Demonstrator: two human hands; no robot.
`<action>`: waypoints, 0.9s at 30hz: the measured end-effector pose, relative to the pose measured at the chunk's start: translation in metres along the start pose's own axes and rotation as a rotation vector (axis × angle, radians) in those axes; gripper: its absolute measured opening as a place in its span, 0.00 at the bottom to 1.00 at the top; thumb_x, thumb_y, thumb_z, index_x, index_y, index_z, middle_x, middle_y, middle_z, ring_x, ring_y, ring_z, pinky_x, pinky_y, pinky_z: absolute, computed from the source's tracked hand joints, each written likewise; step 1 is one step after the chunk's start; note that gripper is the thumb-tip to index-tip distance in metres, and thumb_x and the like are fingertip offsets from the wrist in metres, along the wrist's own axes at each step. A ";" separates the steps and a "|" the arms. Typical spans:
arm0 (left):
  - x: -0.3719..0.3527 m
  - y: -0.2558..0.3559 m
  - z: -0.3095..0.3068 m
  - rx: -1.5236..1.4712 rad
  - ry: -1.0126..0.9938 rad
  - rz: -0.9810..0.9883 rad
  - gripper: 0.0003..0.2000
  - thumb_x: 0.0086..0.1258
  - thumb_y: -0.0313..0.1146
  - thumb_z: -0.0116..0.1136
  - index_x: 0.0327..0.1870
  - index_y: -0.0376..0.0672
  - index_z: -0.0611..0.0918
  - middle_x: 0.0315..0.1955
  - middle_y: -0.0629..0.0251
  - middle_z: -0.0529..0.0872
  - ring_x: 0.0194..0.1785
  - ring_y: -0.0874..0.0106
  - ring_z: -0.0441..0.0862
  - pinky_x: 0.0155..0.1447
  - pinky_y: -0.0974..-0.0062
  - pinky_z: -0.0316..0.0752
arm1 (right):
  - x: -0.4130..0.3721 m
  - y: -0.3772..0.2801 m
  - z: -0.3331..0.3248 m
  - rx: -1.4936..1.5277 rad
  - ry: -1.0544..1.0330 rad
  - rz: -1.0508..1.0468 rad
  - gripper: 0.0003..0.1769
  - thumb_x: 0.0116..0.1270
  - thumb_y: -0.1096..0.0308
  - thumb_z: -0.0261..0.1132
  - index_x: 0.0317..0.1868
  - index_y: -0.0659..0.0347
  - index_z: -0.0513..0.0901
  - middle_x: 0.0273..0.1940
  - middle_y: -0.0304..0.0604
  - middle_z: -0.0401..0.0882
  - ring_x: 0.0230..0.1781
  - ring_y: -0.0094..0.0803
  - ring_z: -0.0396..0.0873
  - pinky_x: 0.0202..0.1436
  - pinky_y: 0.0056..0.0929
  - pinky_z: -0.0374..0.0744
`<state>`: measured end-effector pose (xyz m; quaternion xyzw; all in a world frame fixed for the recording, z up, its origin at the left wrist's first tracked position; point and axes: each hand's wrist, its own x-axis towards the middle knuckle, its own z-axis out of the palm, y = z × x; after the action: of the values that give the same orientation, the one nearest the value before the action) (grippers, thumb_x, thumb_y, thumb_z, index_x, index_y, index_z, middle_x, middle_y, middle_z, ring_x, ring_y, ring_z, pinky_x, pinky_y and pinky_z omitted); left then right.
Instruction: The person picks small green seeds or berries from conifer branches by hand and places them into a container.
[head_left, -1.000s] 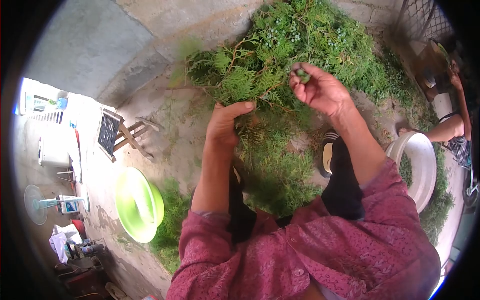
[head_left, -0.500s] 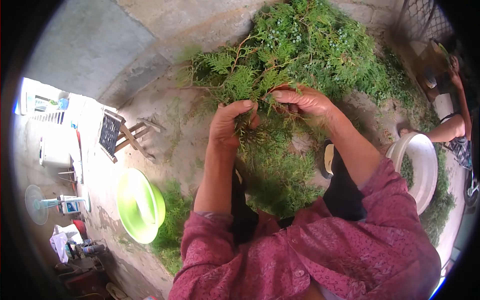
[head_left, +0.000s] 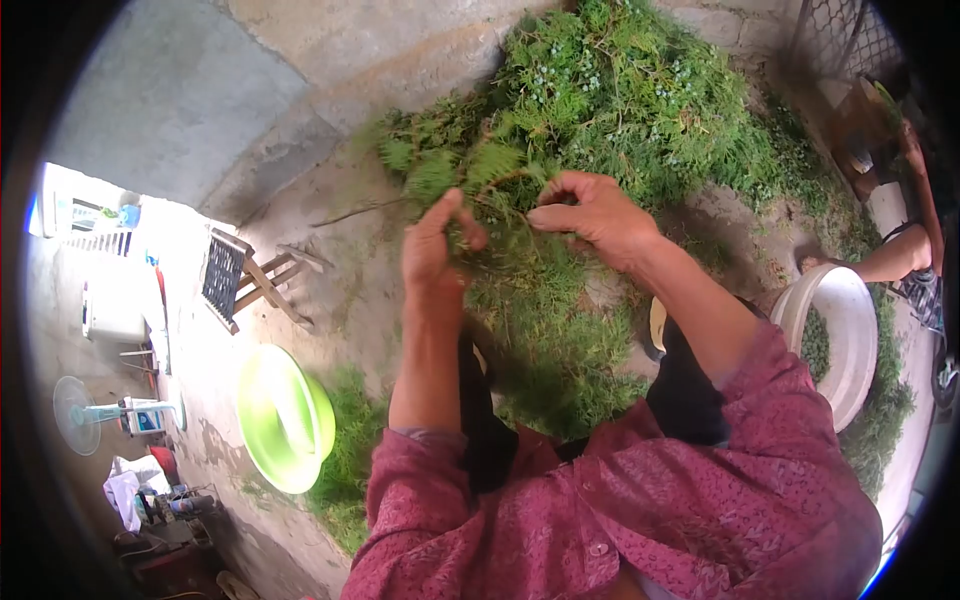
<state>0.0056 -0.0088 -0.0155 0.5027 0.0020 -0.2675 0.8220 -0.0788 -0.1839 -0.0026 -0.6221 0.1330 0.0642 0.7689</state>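
My left hand point(head_left: 437, 245) is closed on a leafy green branch point(head_left: 435, 172), blurred by motion, with a thin bare twig end sticking out to the left. To its right my right hand point(head_left: 598, 218) pinches thumb and fingers together at the sprigs beside the branch. Behind both hands rises a big heap of evergreen cuttings point(head_left: 640, 95) with small pale berries. Below them, between my legs, lies a looser pile of green sprigs point(head_left: 560, 340).
A lime-green basin point(head_left: 325, 420) and a small folding stool point(head_left: 262, 280) are at the left. At the right stands a white bucket point(head_left: 858, 350) holding greenery, beside another person's arm and leg point(head_left: 895, 258). A fan point(head_left: 80, 415) is far left.
Both hands have shifted slightly: my left hand moved left and down, my right hand a little down. The branch between them has swung and blurred. The other person's arm has moved a little.
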 end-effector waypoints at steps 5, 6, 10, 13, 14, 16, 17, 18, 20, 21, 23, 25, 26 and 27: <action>-0.003 0.013 -0.006 -0.199 -0.127 0.005 0.05 0.65 0.33 0.51 0.35 0.42 0.73 0.21 0.69 0.71 0.17 0.78 0.61 0.25 0.79 0.61 | -0.006 -0.003 -0.021 0.343 0.047 0.081 0.08 0.58 0.69 0.62 0.38 0.58 0.75 0.33 0.34 0.73 0.27 0.19 0.70 0.23 0.17 0.67; -0.005 0.013 -0.004 -0.201 -0.130 -0.013 0.05 0.65 0.32 0.51 0.35 0.42 0.73 0.21 0.69 0.71 0.17 0.78 0.60 0.25 0.79 0.60 | -0.004 -0.001 -0.024 0.343 0.048 0.083 0.08 0.58 0.69 0.62 0.38 0.58 0.75 0.33 0.34 0.73 0.27 0.19 0.70 0.23 0.17 0.67; -0.002 0.010 -0.003 -0.216 -0.137 -0.040 0.05 0.65 0.32 0.51 0.36 0.42 0.72 0.21 0.69 0.71 0.17 0.79 0.60 0.24 0.79 0.59 | 0.003 -0.002 -0.025 0.389 0.044 0.013 0.12 0.60 0.63 0.61 0.42 0.58 0.76 0.31 0.32 0.74 0.26 0.18 0.71 0.24 0.19 0.70; -0.002 0.008 -0.003 -0.194 -0.130 -0.059 0.05 0.65 0.32 0.51 0.36 0.42 0.72 0.21 0.69 0.71 0.17 0.79 0.60 0.24 0.79 0.59 | 0.005 -0.001 -0.029 0.420 -0.039 0.044 0.12 0.61 0.63 0.60 0.44 0.58 0.76 0.32 0.33 0.75 0.26 0.19 0.72 0.26 0.18 0.72; -0.004 0.008 -0.001 -0.192 -0.098 -0.050 0.05 0.65 0.32 0.51 0.36 0.42 0.72 0.21 0.69 0.71 0.17 0.79 0.59 0.24 0.79 0.59 | 0.006 0.000 -0.031 0.485 -0.111 0.077 0.12 0.62 0.64 0.60 0.44 0.58 0.76 0.32 0.34 0.75 0.26 0.19 0.73 0.27 0.18 0.73; -0.004 0.009 -0.002 -0.191 -0.066 -0.044 0.05 0.65 0.32 0.50 0.36 0.42 0.72 0.21 0.69 0.71 0.16 0.79 0.59 0.24 0.79 0.59 | 0.006 -0.002 -0.029 0.561 -0.084 0.077 0.11 0.62 0.66 0.59 0.44 0.60 0.76 0.34 0.36 0.75 0.27 0.20 0.72 0.25 0.18 0.72; -0.002 0.011 -0.006 -0.123 0.019 -0.016 0.05 0.64 0.31 0.52 0.36 0.41 0.73 0.21 0.69 0.72 0.17 0.78 0.62 0.24 0.79 0.61 | 0.006 -0.003 -0.028 0.635 -0.060 0.077 0.11 0.63 0.67 0.58 0.44 0.62 0.76 0.37 0.39 0.74 0.28 0.21 0.72 0.23 0.18 0.71; 0.000 0.012 -0.007 -0.056 0.105 0.013 0.05 0.64 0.31 0.53 0.36 0.41 0.74 0.22 0.68 0.74 0.18 0.78 0.64 0.24 0.78 0.63 | 0.007 -0.002 -0.032 0.633 -0.060 0.077 0.11 0.63 0.67 0.58 0.44 0.62 0.76 0.37 0.39 0.74 0.28 0.21 0.72 0.23 0.18 0.71; 0.000 0.013 -0.007 -0.010 0.189 0.057 0.05 0.62 0.30 0.55 0.36 0.40 0.75 0.23 0.67 0.75 0.19 0.77 0.68 0.24 0.77 0.65 | 0.010 0.000 -0.039 0.716 -0.214 -0.032 0.11 0.63 0.70 0.58 0.44 0.64 0.75 0.35 0.41 0.75 0.27 0.21 0.73 0.23 0.18 0.70; 0.000 0.012 -0.006 0.038 0.274 0.098 0.06 0.61 0.29 0.57 0.36 0.39 0.76 0.23 0.67 0.77 0.21 0.76 0.71 0.23 0.76 0.67 | 0.010 -0.001 -0.038 0.713 -0.217 -0.029 0.11 0.63 0.70 0.58 0.44 0.64 0.75 0.35 0.41 0.75 0.27 0.21 0.73 0.23 0.18 0.70; -0.004 0.008 0.002 0.066 0.277 0.132 0.06 0.59 0.28 0.59 0.35 0.39 0.77 0.23 0.66 0.77 0.22 0.75 0.73 0.22 0.75 0.68 | 0.009 -0.003 -0.036 0.690 -0.222 -0.069 0.11 0.62 0.70 0.59 0.44 0.66 0.74 0.34 0.41 0.75 0.26 0.21 0.73 0.23 0.17 0.71; -0.005 -0.003 0.015 0.097 0.282 0.165 0.07 0.57 0.27 0.61 0.35 0.38 0.78 0.23 0.66 0.78 0.23 0.74 0.75 0.21 0.74 0.69 | 0.008 -0.004 -0.026 0.665 -0.194 -0.031 0.11 0.61 0.71 0.60 0.43 0.65 0.74 0.33 0.41 0.75 0.26 0.21 0.73 0.23 0.16 0.71; -0.005 -0.012 0.023 0.044 0.219 0.192 0.07 0.57 0.27 0.61 0.35 0.39 0.78 0.22 0.66 0.78 0.22 0.74 0.75 0.21 0.74 0.68 | 0.008 -0.004 -0.020 0.642 -0.166 0.002 0.11 0.61 0.71 0.60 0.43 0.65 0.74 0.33 0.40 0.76 0.26 0.20 0.73 0.24 0.15 0.71; -0.005 -0.015 0.027 -0.010 0.155 0.218 0.08 0.56 0.26 0.62 0.35 0.40 0.78 0.22 0.67 0.78 0.22 0.74 0.74 0.21 0.73 0.68 | 0.009 -0.002 -0.017 0.645 -0.164 0.035 0.10 0.61 0.69 0.61 0.41 0.64 0.75 0.32 0.40 0.76 0.25 0.19 0.72 0.22 0.13 0.70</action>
<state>-0.0124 -0.0343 -0.0132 0.5151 0.0119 -0.1370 0.8460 -0.0718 -0.2017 -0.0062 -0.3369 0.0950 0.0820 0.9331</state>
